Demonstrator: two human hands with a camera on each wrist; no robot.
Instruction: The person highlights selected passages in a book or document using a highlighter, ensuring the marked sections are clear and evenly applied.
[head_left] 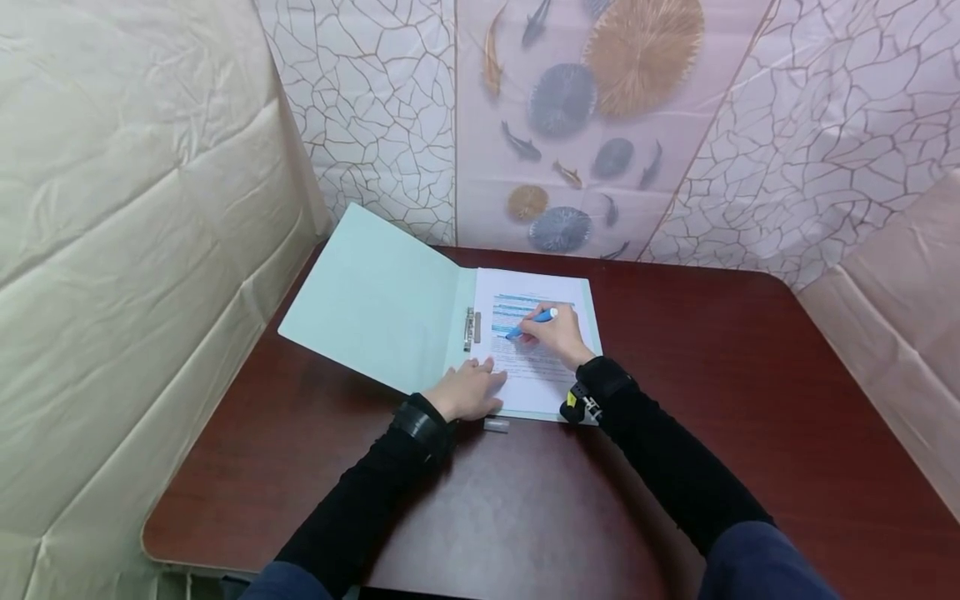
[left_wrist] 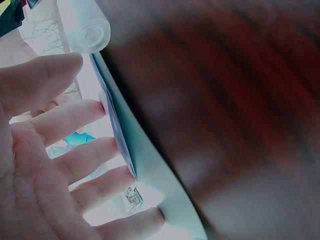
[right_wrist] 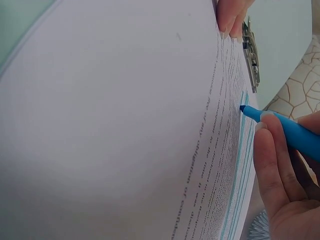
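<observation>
Pinches blue marker (right_wrist: 300, 135) in right hand (head_left: 557, 335), with fingertips (right_wrist: 268, 119) near print (right_wrist: 194, 152) reading "any obligation of". Rests left hand (head_left: 468, 392), spread wide, on paper (head_left: 536, 400).

Head view's up high, peering forward and down; wrists in close, left past fingers (left_wrist: 90, 151), right across page (right_wrist: 125, 100), both catching clip (right_wrist: 251, 60)!

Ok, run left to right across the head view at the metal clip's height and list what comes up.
Cream fabric → folder's open cover → metal clip → right hand holding the blue marker → bare tabletop → pinkish fabric.
</observation>
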